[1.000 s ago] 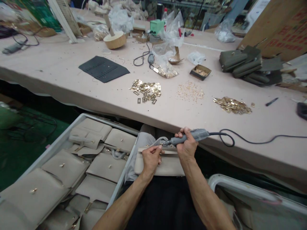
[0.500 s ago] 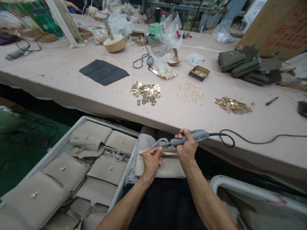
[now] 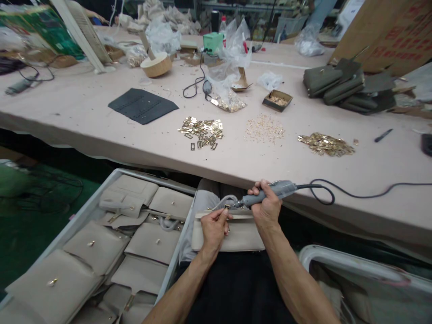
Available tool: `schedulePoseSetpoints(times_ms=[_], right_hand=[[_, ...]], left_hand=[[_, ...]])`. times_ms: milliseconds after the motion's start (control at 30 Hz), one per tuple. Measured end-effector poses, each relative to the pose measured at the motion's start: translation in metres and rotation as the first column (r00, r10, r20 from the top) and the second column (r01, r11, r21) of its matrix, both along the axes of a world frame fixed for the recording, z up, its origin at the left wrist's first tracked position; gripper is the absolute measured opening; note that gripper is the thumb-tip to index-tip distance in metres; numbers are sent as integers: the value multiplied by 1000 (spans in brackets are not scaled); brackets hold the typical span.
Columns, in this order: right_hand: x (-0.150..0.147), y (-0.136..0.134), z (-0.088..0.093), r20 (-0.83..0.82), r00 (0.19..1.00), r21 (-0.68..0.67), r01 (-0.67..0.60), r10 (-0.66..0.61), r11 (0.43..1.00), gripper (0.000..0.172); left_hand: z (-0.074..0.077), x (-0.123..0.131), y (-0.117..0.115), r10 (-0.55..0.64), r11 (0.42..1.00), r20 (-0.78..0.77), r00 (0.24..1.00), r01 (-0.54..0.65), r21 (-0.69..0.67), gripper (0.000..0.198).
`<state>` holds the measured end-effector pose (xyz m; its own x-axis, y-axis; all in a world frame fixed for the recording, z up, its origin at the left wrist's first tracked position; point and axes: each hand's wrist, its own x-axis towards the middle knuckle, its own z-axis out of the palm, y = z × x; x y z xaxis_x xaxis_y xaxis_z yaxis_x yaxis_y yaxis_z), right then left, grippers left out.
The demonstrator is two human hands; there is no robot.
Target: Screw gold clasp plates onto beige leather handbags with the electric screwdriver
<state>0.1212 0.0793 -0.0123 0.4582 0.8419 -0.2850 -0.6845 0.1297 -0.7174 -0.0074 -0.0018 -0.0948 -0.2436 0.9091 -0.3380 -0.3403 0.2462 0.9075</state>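
A beige handbag [image 3: 241,236] lies across my lap, its pale handle [image 3: 227,199] at the far edge. In my right hand [image 3: 268,204] is a grey electric screwdriver [image 3: 281,190], its fingers wrapped round the body and the bit pointing left. The tip is close to a small metal fitting [image 3: 227,207] near the bag's top edge; contact is too small to tell. My left hand [image 3: 214,228] is closed, thumb and fingers pinching at that fitting. Part of the bag is hidden beneath both hands.
Beige bags fill a white bin [image 3: 116,173] at my left; another bin [image 3: 354,258] stands at right. On the table [image 3: 243,162] lie gold plates [image 3: 202,130], tiny screws [image 3: 265,129], more gold hardware [image 3: 326,145] and dark bags [image 3: 347,85]. The screwdriver's cord [image 3: 364,196] trails rightward.
The screwdriver's tip has shifted slightly right and lifted away from my left fingertips, and the metal fitting shows more clearly. My left hand keeps its pinch. The whole view has shifted slightly.
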Motion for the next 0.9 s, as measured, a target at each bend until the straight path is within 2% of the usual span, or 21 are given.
schedulePoseSetpoints(times_ms=[300, 633, 900], right_hand=[[1, -1, 3, -9, 1000, -14, 0, 0, 1000, 42], [2, 0, 3, -1, 1000, -7, -3, 3, 1000, 39], [-4, -8, 6, 91, 995, 63, -51, 46, 997, 33]], left_hand=[[-3, -1, -1, -24, 1000, 9, 1000, 24, 3, 40], [-6, -2, -2, -38, 999, 64, 997, 38, 11, 38], [7, 2, 3, -33, 999, 89, 996, 35, -22, 36]])
